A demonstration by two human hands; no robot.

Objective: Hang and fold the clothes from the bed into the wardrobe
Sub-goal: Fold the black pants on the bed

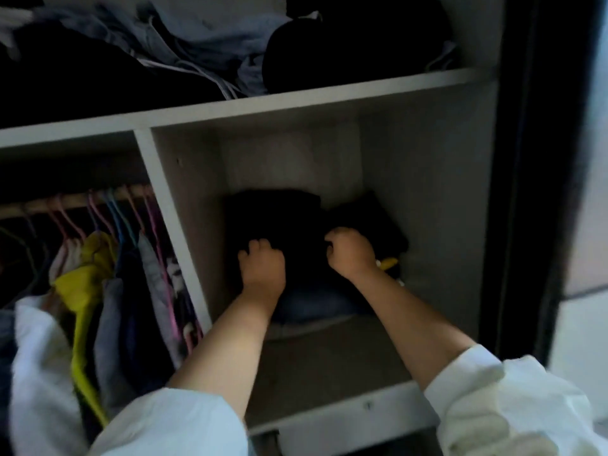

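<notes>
While you lean into the pale wardrobe (pixel 427 199), its right-hand compartment lies before you, with a shelf (pixel 263 108) of loosely heaped dark and blue clothes above and, to the left beyond the divider (pixel 171 218), garments on coloured hangers (pixel 108 209) along a rail. Both your hands reach deep into that compartment: your left hand (pixel 261 263) has its fingers curled down into the folded black garment (pixel 279 218), and your right hand (pixel 352 250) is likewise curled, gripping the same dark cloth at its right side. That garment sits at the back of the compartment on a stack of folded clothes, a blue piece (pixel 316 304) showing beneath it between your wrists and a bit of yellow (pixel 388 263) just right of your right wrist.
</notes>
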